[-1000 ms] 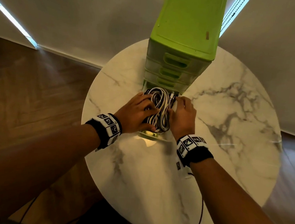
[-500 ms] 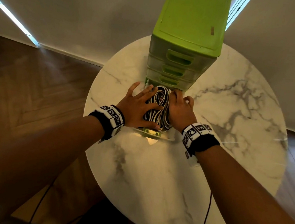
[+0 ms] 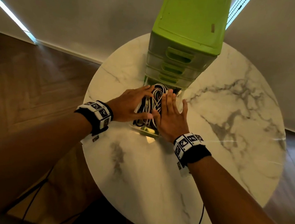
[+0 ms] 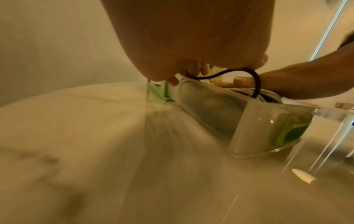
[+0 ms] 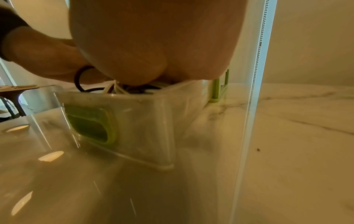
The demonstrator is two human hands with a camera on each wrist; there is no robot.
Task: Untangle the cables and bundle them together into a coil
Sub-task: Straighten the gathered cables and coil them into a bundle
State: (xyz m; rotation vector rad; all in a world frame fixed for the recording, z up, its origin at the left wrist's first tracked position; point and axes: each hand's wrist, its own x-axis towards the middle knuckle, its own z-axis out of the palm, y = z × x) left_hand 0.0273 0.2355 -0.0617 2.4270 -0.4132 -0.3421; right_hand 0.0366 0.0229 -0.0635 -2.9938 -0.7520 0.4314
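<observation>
**Onlooker 1:** Both hands have opened since the earlier frame; a second ago they were curled round the cable bundle (image 3: 152,103), and now their fingers lie straight over it.

**Onlooker 2:** Where does the bundle sit?

**Onlooker 1:** Inside the clear drawer (image 3: 148,131), pulled out from the bottom of the green drawer unit (image 3: 189,31). White and black cables run in long loops, their long axis pointing from the person toward the unit.

**Onlooker 2:** And the hands relative to it?

**Onlooker 1:** The left hand (image 3: 127,104) flanks the bundle's left side, the right hand (image 3: 171,114) its right. Fingers point forward along the loops, slightly spread, gripping nothing. The left wrist view shows one black loop (image 4: 247,75) arching above the drawer rim, under the left palm; whether it touches the palm I cannot tell.

**Onlooker 2:** Which hand is nearer?

**Onlooker 1:** Neither, plainly; the bundle lies between and directly beneath both. Judged from this, lifting it would call for closing inward from both sides, across the loops.

**Onlooker 2:** Surroundings?

**Onlooker 1:** A round marble table (image 3: 231,119) carries the unit.
</observation>
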